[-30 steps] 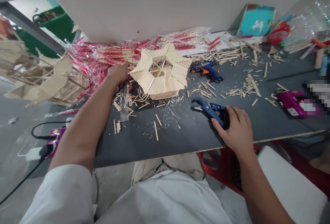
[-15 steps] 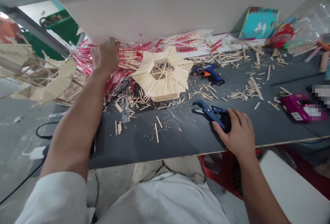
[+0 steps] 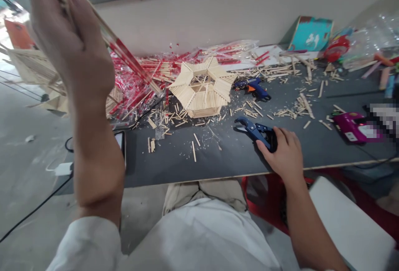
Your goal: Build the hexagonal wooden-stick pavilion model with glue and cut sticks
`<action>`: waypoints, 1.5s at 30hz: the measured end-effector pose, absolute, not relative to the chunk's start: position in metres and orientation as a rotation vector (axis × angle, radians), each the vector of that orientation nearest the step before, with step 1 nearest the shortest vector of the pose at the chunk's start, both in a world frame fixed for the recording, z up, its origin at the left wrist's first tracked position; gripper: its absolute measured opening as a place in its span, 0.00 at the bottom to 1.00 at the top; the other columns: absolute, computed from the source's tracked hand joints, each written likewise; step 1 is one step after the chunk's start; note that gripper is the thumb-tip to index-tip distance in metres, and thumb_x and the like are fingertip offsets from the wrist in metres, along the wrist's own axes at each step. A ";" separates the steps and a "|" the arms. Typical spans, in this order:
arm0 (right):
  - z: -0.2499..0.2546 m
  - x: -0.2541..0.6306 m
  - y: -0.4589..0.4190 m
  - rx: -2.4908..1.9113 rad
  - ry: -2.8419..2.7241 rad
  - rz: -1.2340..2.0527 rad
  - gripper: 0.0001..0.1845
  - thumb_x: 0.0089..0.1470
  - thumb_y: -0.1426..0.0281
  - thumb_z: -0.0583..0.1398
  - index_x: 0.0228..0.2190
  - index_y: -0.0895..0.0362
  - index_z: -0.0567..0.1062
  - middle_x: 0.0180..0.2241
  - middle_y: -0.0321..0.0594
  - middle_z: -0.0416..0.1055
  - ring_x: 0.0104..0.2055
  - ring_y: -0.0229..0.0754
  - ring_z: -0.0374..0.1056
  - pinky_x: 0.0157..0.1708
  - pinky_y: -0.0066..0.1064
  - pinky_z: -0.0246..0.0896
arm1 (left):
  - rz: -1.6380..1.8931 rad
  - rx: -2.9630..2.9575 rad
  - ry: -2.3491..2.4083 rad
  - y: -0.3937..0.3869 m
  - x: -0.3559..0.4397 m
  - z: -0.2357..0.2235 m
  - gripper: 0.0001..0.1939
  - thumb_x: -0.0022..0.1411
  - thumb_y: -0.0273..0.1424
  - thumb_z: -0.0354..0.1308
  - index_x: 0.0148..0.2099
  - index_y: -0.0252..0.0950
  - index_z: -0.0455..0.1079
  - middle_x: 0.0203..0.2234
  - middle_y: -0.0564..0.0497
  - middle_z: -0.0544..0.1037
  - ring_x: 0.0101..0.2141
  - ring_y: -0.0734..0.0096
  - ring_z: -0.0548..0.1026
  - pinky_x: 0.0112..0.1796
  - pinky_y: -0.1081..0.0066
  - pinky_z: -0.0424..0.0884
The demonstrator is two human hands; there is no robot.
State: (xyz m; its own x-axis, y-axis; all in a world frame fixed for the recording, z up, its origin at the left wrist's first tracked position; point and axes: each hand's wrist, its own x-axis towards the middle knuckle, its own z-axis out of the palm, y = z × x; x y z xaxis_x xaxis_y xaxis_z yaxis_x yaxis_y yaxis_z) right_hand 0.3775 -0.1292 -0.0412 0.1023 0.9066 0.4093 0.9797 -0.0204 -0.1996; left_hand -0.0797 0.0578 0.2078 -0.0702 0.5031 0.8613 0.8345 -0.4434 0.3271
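Note:
My left hand (image 3: 67,34) is raised at the upper left, closed around long wooden chopsticks (image 3: 131,61) in clear, red-printed wrapping. The sticks slant down to the right over a heap of similar red-wrapped sticks (image 3: 134,96). On the table my right hand (image 3: 283,152) wraps round the handles of blue hand cutters (image 3: 257,134), whose jaws point left. A star-shaped model of pale wooden sticks (image 3: 204,100), with an open, spoked middle, stands between the two hands, touched by neither.
Behind the cutters lies a blue glue gun (image 3: 255,88). Short stick offcuts (image 3: 293,113) are scattered about the dark table (image 3: 224,158). A magenta device (image 3: 355,127) sits at the right, a phone (image 3: 120,142) by my left forearm. Another stick structure (image 3: 40,71) is at the far left.
My left hand has risen from the heap of wrapped sticks towards the upper left, and chopsticks now show in it. My right hand stays on the cutters. The view has shifted slightly.

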 end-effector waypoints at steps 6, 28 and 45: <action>-0.040 0.383 -0.128 -1.976 -1.899 -0.220 0.44 0.66 0.45 0.57 0.66 0.69 0.67 0.63 0.63 0.68 0.68 0.64 0.61 0.71 0.53 0.50 | -1.387 -1.970 -1.554 -0.053 -0.051 0.153 0.17 0.79 0.43 0.44 0.45 0.38 0.67 0.29 0.55 0.62 0.29 0.73 0.65 0.39 0.67 0.66; 0.022 0.133 -0.115 -0.855 -2.137 0.700 0.15 0.76 0.64 0.53 0.39 0.57 0.74 0.37 0.41 0.74 0.36 0.40 0.70 0.37 0.29 0.61 | -1.503 -2.551 -1.043 -0.103 -0.048 0.042 0.15 0.78 0.40 0.51 0.43 0.39 0.74 0.30 0.50 0.84 0.26 0.74 0.80 0.33 0.75 0.71; -0.003 0.127 -0.117 -1.122 -2.278 0.941 0.07 0.69 0.75 0.60 0.36 0.61 0.76 0.36 0.45 0.75 0.36 0.42 0.70 0.40 0.33 0.60 | -1.161 -2.614 -1.424 -0.119 -0.047 -0.004 0.28 0.80 0.40 0.41 0.29 0.37 0.70 0.20 0.50 0.76 0.22 0.69 0.75 0.28 0.70 0.63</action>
